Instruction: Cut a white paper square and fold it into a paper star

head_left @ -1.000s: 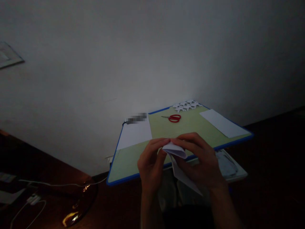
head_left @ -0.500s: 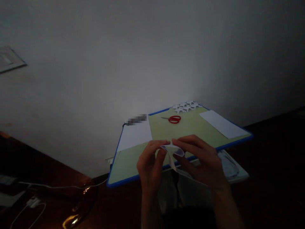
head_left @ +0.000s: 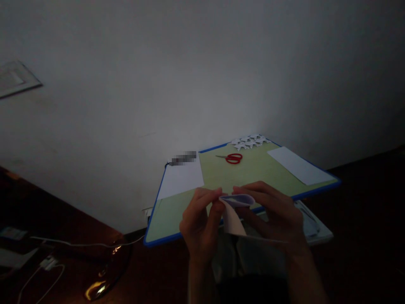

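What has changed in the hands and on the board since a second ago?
The fingertips of the left hand and right hand have moved slightly apart. The folded paper between them has tilted, its upper fold now showing as a rounded loop. Neither hand has let go. The red-handled scissors, small white paper shapes and flat sheets stayed put.

There are two hands, one left hand and one right hand, with one bent paper between them. One table carries one pair of scissors, two flat white papers and at least six small paper shapes, too crowded for an exact count.
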Motion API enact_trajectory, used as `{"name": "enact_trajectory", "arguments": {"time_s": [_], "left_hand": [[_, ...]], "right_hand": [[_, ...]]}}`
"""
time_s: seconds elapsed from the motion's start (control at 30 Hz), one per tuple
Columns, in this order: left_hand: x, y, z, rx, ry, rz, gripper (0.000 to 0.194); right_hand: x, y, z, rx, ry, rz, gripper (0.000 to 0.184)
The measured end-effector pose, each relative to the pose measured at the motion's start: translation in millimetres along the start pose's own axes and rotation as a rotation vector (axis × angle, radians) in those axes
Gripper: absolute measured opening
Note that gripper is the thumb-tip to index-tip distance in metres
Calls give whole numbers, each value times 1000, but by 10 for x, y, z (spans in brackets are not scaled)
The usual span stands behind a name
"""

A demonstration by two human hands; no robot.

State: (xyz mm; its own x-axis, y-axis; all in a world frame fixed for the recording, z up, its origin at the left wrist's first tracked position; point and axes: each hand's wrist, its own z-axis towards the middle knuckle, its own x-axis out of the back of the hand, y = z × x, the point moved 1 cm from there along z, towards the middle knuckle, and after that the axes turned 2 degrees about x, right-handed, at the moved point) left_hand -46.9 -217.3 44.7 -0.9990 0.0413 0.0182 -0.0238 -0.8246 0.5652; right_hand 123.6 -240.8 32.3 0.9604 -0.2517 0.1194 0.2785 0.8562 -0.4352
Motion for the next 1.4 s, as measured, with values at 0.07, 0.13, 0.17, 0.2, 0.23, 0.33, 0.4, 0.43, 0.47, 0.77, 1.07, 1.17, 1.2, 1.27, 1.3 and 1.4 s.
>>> {"name": "enact_trajectory", "arguments": {"time_s": [0.07,0.13,0.17,0.2,0.23,0.33,0.4,0.43,0.47,0.77,1.07,1.17,1.2,1.27,1.3,1.4], "left_hand": [[4,10,-1,-13,-2,-1,26],[13,21,0,-21,-6,4,25],[20,27,-1,-18,0,12,25],[26,32,-2,-15,7,25,25],[33,37,-5,-17,16,37,25],[50,49,-17,-40,40,34,27],[61,57,-28,-57,45,23,28],[66,61,-33,-64,48,26,28],[72,66,-37,-68,52,37,26],[101,125,-2,-129,57,78,16],[117,112,-6,-138,25,32,18],[112,105,-12,-130,28,20,18],[111,103,-13,-131,29,15,18],[111,104,-14,-128,27,12,17],[110,106,-14,-129,24,13,17],[112,120,-11,-117,22,21,17]], "right_hand": [[-5,-5,-3,-9,-3,19,51],[-5,-10,-4,-4,-8,40,52],[-4,-11,-4,0,-12,54,51],[-2,-10,-5,1,-17,67,51],[0,-10,-7,3,-24,76,50],[5,-11,-18,14,-35,89,47],[5,-21,-23,27,-38,87,45],[4,-28,-23,30,-41,82,44],[3,-36,-21,34,-44,75,43],[23,-99,27,61,-73,45,41],[33,-108,0,55,-78,22,41],[32,-108,3,54,-68,25,41],[31,-109,6,52,-65,25,40],[28,-113,13,52,-60,24,39],[26,-116,18,51,-57,22,38],[24,-130,31,60,-47,15,37]]}}
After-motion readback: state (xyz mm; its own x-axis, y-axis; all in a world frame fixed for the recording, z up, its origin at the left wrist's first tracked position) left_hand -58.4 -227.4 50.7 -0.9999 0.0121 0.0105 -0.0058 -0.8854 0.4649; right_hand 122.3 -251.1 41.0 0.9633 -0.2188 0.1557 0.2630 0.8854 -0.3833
